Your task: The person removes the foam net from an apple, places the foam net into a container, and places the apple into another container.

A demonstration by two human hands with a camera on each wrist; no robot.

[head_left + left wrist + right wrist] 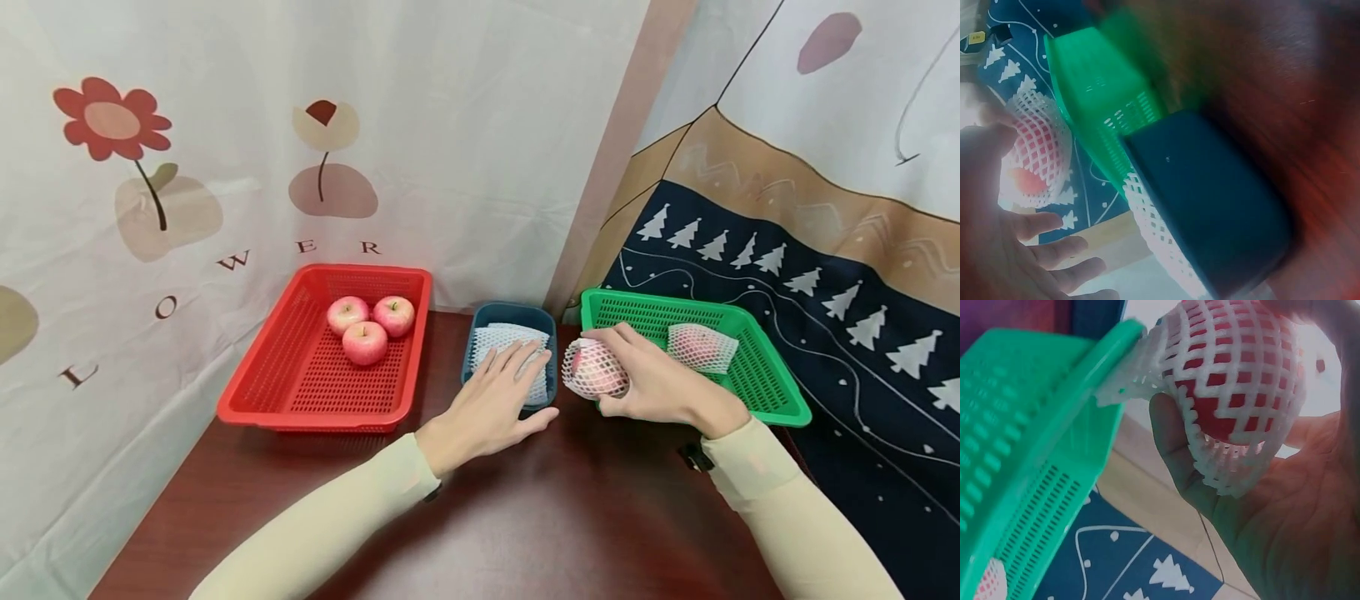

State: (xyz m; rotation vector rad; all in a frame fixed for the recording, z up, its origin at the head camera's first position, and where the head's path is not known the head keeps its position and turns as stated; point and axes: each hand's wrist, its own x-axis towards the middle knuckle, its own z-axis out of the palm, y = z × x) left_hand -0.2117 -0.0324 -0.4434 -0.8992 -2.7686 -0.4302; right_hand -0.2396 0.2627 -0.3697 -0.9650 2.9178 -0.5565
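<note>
My right hand (pixel 656 379) grips an apple in a white foam net (pixel 596 369), held at the near left edge of the green basket (pixel 783 400). In the right wrist view, loose net hangs past the fruit (pixel 1235 381) on both sides, and red skin shows through the mesh. My left hand (pixel 487 412) is stretched out, palm down with fingers spread, over the small dark blue basket (pixel 513 312). Flat white foam nets (pixel 498 336) lie in that basket, partly hidden by the fingers. Nothing is held in the left hand.
A second netted apple (pixel 701 346) lies inside the green basket. On the left stands a red basket (pixel 262 387) with three bare apples (pixel 365 343). All baskets stand on a dark wooden table (pixel 570 517), with a printed curtain (pixel 487 150) behind.
</note>
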